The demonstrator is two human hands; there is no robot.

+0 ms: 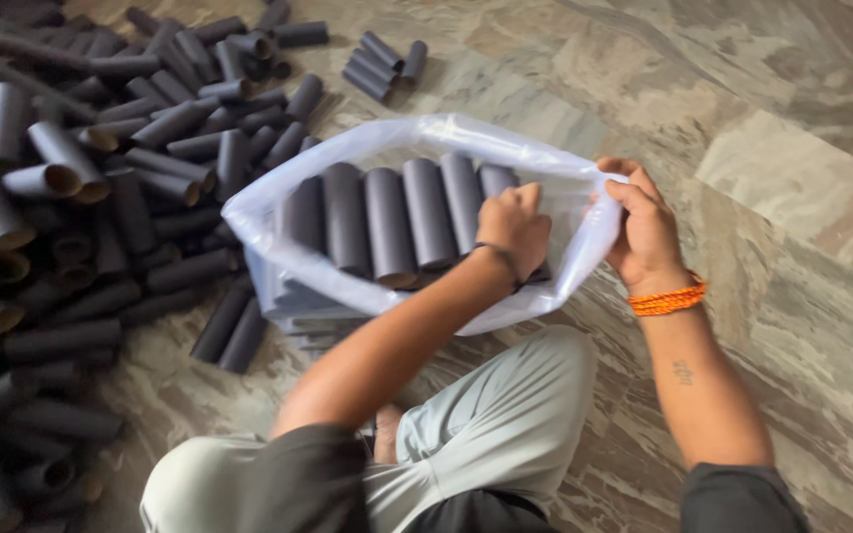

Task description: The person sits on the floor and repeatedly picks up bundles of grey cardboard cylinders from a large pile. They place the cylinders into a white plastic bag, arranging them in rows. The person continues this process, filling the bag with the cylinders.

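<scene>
- clear plastic bag (278, 212): lies open on the marbled floor (792, 118), mouth up, between both hands.
- dark tubes in bag (387, 222): side by side in a row, long axes running away from the person.
- left hand (513, 225): inside the bag mouth, fingers curled on the rightmost tubes.
- right hand (647, 232): pinches the bag's right rim.
- loose tube pile (71, 197): left of the bag.

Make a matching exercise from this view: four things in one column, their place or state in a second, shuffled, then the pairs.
1. left hand
2. right hand
3. clear plastic bag
4. loose dark tubes

A. piled on the marble floor
B. gripping the bag's rim
C. held open, a row of tubes inside
D. reaching inside the bag, on the tubes

Pairs: 1-D, 2-B, 3-C, 4-A
</scene>
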